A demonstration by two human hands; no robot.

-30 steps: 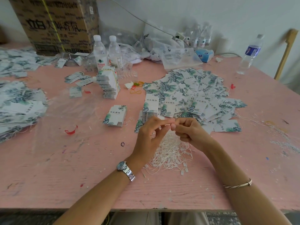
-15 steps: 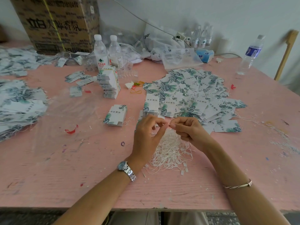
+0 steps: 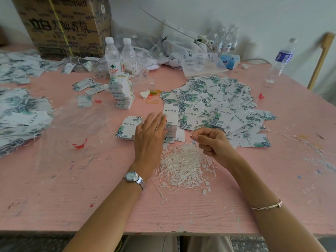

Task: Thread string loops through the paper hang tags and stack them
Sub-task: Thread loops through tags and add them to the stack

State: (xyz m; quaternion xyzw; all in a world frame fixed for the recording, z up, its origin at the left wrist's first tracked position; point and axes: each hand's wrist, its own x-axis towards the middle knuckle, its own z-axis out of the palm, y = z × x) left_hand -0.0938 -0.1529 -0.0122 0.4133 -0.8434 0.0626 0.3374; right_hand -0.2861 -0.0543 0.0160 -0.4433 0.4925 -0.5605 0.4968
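Observation:
A tangle of white string loops (image 3: pixel 185 166) lies on the pink table (image 3: pixel 91 197) in front of me. My right hand (image 3: pixel 211 142) hovers just above it, fingers curled, pinching one thin string loop between thumb and forefinger. My left hand (image 3: pixel 151 133) is spread with straight fingers and reaches over a small neat stack of leaf-print hang tags (image 3: pixel 171 122); its fingertips touch the stack's top. A second low stack of tags (image 3: pixel 127 129) sits just left of that hand. A wide heap of loose tags (image 3: pixel 218 106) spreads behind.
A tall stack of tags (image 3: pixel 122 92) and two water bottles (image 3: pixel 120 57) stand at mid-left, a cardboard box (image 3: pixel 63 26) behind them. More tags (image 3: pixel 20 115) pile at the left edge. Plastic bags (image 3: pixel 181 50) and another bottle (image 3: pixel 281 60) sit at the back right.
My hands have parted. The left hand has let go, opened and moved forward to the tag stack. The right hand keeps its pinch on the string and has shifted slightly right.

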